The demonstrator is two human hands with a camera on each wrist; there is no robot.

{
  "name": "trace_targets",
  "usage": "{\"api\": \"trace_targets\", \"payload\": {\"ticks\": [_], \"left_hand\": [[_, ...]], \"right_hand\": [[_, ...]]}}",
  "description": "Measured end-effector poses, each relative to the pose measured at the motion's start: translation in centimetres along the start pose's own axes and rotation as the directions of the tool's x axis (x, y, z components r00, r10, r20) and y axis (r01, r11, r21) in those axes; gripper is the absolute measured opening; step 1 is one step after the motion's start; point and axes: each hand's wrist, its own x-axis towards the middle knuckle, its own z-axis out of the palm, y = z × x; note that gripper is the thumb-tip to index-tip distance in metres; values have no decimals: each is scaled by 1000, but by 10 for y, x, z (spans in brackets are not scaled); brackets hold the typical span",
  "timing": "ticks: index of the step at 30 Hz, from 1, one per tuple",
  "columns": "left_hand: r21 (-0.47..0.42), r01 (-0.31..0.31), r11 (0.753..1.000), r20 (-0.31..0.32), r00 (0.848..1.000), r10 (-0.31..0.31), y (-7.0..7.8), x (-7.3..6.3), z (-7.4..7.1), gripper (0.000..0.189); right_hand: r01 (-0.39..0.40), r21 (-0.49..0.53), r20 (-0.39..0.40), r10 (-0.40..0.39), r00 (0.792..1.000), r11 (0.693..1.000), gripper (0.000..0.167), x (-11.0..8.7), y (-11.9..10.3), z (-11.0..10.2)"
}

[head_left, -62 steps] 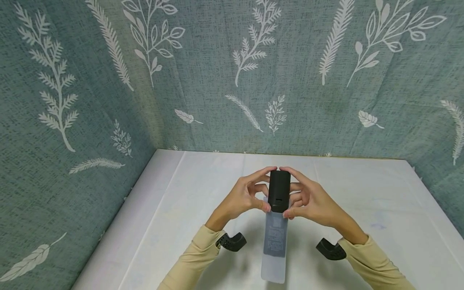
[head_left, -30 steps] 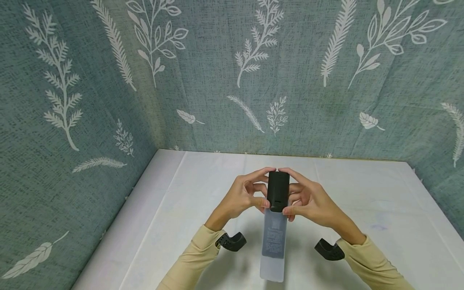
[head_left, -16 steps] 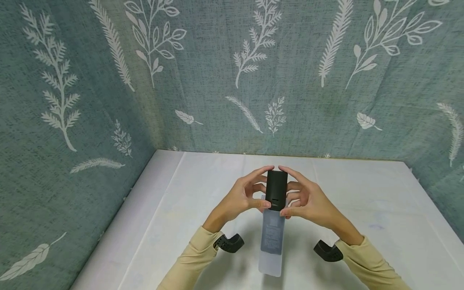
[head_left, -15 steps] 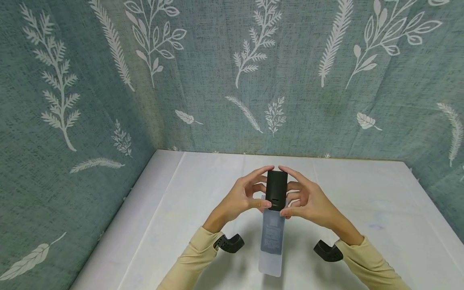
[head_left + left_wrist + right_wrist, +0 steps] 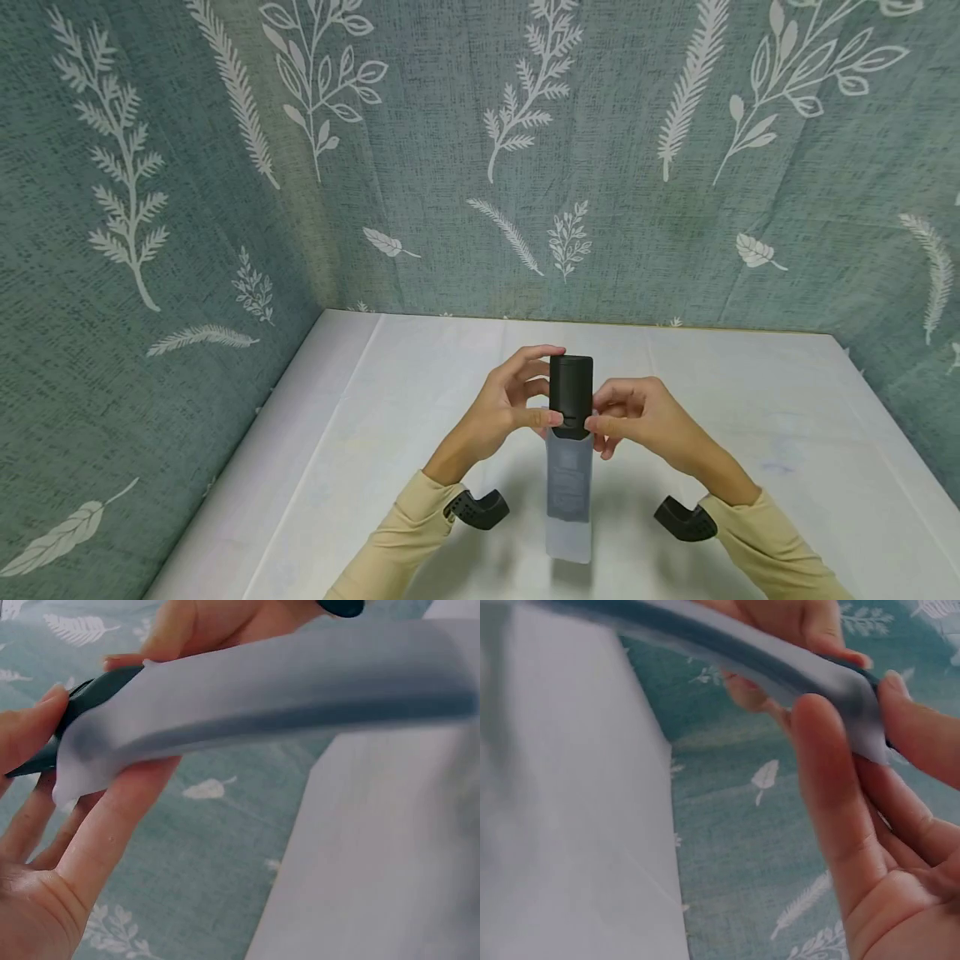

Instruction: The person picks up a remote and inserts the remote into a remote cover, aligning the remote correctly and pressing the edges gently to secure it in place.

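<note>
A black remote control (image 5: 572,387) sticks out of a translucent silicone sleeve (image 5: 568,540), held up above the table. Printed text on the remote shows faintly through the sleeve, whose near end is an unfilled stretch. My left hand (image 5: 495,408) grips the remote from the left, index finger at its far end and thumb by the sleeve's mouth. From the right, my right hand (image 5: 652,421) pinches the side near that mouth with thumb and bent fingers. In the left wrist view, the fingers lie under the sleeve (image 5: 225,694); the right wrist view shows the thumb at the dark remote's edge.
A white table (image 5: 405,392) lies below the hands. Green cloth with white leaf prints (image 5: 435,167) hangs behind it and along both sides. Black wrist devices (image 5: 480,509) sit at both sleeve cuffs.
My right index finger has left the remote's far end, and the right hand's fingers now bend lower along its side. The sleeve's near end has shifted slightly away from me. The left hand keeps its grip.
</note>
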Motion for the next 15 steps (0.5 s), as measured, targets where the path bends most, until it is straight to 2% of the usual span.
{"api": "trace_targets", "payload": {"ticks": [5,11,15], "left_hand": [[-65,11,998,6,1000,-10,-1,-1,3,67],[-155,7,988,29,1000,-3,1,0,5,66],[-177,-3,984,36,999,10,1,0,6,65]], "right_hand": [[18,2,44,-18,999,1000,6,0,2,-5],[75,66,115,-82,990,995,15,-1,6,-7],[42,79,128,-52,990,996,16,-2,5,-7]]}}
